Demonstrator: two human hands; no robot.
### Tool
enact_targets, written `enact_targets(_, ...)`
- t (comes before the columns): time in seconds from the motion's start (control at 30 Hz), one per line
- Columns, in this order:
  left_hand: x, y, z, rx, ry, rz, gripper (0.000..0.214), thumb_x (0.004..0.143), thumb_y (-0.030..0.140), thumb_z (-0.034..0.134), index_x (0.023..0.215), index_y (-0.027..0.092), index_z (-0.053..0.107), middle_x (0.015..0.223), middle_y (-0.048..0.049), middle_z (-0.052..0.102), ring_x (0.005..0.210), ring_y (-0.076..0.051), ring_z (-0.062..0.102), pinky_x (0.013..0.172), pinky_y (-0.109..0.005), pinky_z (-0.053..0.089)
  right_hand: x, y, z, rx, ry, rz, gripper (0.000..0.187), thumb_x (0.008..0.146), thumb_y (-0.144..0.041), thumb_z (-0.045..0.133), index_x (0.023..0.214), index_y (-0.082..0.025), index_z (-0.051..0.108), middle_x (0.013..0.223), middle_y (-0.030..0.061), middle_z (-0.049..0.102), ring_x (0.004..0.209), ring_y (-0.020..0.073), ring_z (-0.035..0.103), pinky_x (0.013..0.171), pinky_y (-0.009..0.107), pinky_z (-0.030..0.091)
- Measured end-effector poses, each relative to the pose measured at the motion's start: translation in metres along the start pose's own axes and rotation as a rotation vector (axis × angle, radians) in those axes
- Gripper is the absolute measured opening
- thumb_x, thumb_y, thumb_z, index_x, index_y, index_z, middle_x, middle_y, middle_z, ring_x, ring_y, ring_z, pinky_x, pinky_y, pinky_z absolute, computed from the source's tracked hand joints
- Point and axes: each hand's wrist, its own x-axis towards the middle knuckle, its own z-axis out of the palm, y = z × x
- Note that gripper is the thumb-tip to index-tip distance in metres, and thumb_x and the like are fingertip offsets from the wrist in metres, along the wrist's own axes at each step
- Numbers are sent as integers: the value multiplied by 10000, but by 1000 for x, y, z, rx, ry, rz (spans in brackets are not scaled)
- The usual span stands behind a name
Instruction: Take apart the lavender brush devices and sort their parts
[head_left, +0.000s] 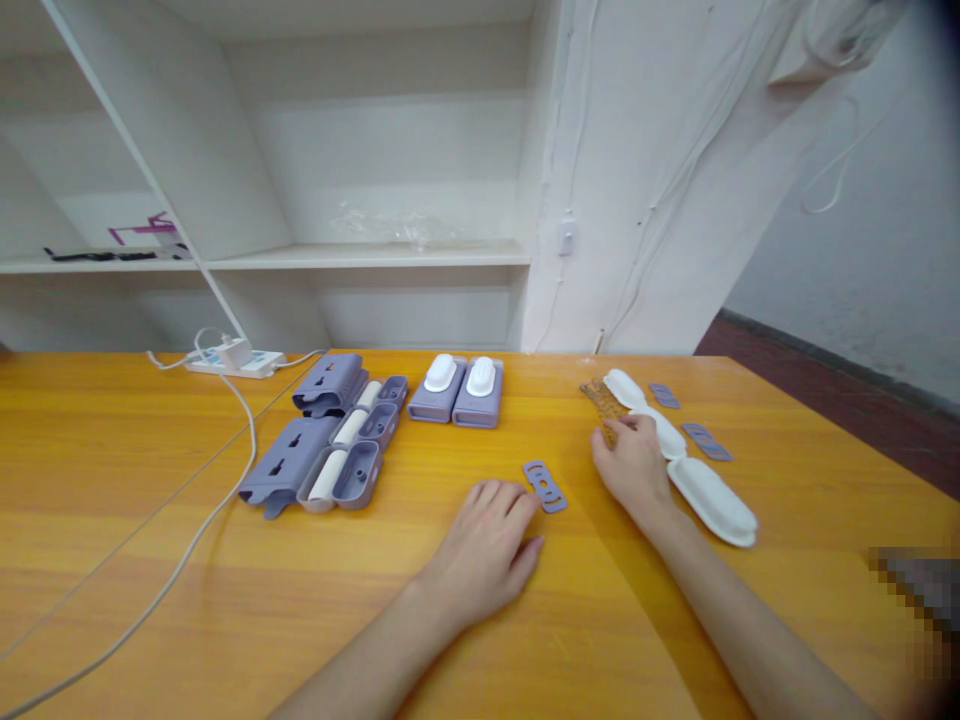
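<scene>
My left hand [487, 545] lies flat on the wooden table [150, 560], fingers stretched out, fingertips just short of a small purple slotted plate [545, 486]. My right hand [634, 465] rests further right, fingers curled onto a brown patterned strip [604, 402] beside a row of white oval covers [709, 498]. What the fingers pinch, if anything, is hidden. Two more purple plates [706, 441] lie right of the white covers.
Left of centre lie purple housings with white rollers [334, 470] and two closed purple units with white caps [457, 390]. A white power strip [236, 358] and its cable run across the left side. White shelving stands behind the table.
</scene>
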Motion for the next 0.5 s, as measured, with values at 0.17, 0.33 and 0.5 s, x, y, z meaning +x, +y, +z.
enact_targets(0.17,1,0,0,3,-1,0,300,896,234,491,1195,235,461,1132,-55,542,1049,-234,468,938,-397,395,-1,-2,0,-18,9,-26,363,888,-296,385,1113,-116,605,952,125,558,900,243,549,826,342,437)
enact_targets(0.33,1,0,0,5,-4,0,276,894,236,492,1169,237,475,1118,-55,543,1043,-236,471,932,-397,398,-1,-4,1,-30,-6,-31,328,876,-307,415,897,-131,691,976,126,540,817,209,564,799,326,445)
enact_targets(0.5,0,0,1,17,-5,0,263,893,236,493,1157,237,480,1117,-50,542,1038,-232,469,932,-392,397,-8,-11,-8,-112,21,-39,355,882,-318,422,1110,-146,634,1115,128,521,819,204,577,701,323,433)
